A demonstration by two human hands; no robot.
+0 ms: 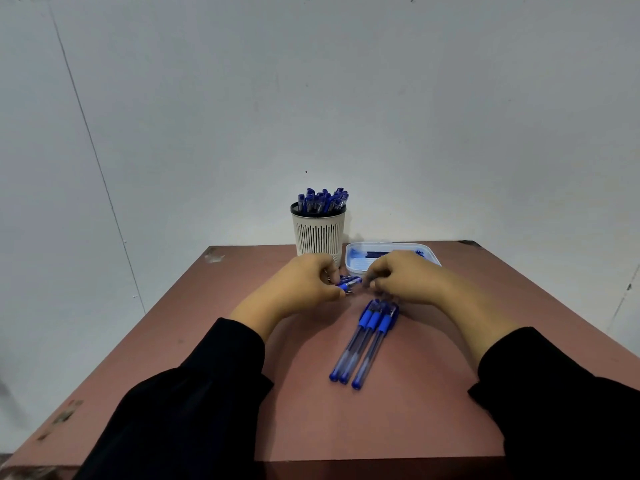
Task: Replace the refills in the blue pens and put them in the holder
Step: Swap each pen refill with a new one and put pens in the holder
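Left hand (304,282) and right hand (401,278) both pinch blue pen parts (349,284) mid-worktop (242,341), fingers curled. Three blue pens (363,344) lie nearer the front edge. Pen holder (318,233) stands full at the back edge, beside a white tray (353,268).

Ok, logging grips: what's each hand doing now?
Left hand: grips pen parts.
Right hand: fingers curled; hold unclear.

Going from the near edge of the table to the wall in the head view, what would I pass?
Three loose pens → the pen held between the left hand and right hand → white tray → slotted holder full of blue pens.
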